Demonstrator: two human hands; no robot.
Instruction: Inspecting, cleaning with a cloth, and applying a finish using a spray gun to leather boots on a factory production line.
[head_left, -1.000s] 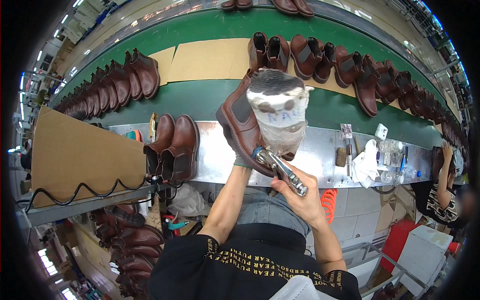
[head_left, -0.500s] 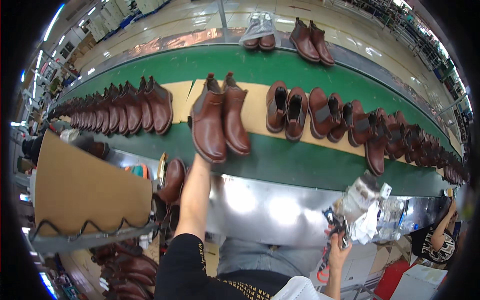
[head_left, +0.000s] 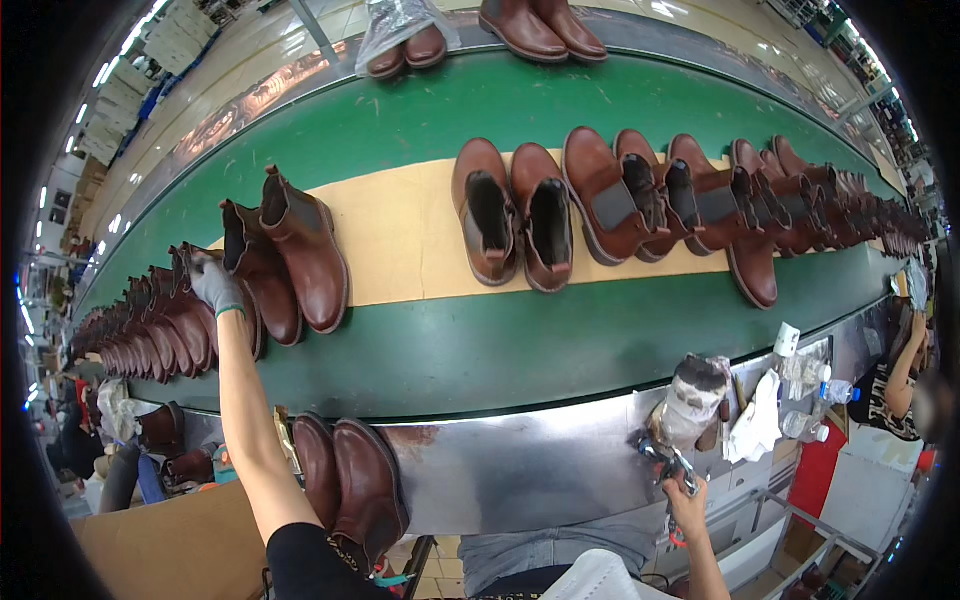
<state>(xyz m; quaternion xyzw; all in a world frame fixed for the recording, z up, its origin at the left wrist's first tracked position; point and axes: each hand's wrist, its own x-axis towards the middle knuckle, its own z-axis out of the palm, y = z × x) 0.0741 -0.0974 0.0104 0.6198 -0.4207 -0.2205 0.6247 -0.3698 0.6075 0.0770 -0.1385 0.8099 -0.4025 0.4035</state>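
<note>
My left hand (head_left: pixel 216 284), in a thin grey glove, reaches into the left row of brown ankle boots (head_left: pixel 165 325). It touches the shaft of a boot near the row's right end; its fingers are blurred and partly hidden. Just right of it, a pair of brown boots (head_left: pixel 305 265) with dark elastic sides stands on a cardboard strip (head_left: pixel 400 230). At the lower right my right hand (head_left: pixel 687 503) is closed around a metal spray gun (head_left: pixel 668 462) with an orange-red hose. Beside the gun's front is a stained, whitish container (head_left: pixel 690 400); whether they are joined is unclear.
A green bench (head_left: pixel 480 350) carries a second long boot row (head_left: pixel 700 200) on the right. Two boots (head_left: pixel 345 480) lie on the metal ledge (head_left: pixel 520 460) near my left arm. Plastic bottles (head_left: pixel 805 400) and a white cloth (head_left: pixel 755 420) sit right. Another person's arm (head_left: pixel 905 355) shows far right.
My left hand has moved left from under the boot pair it held up, and is now at the left row. My view has shifted. The right hand still holds the spray gun.
</note>
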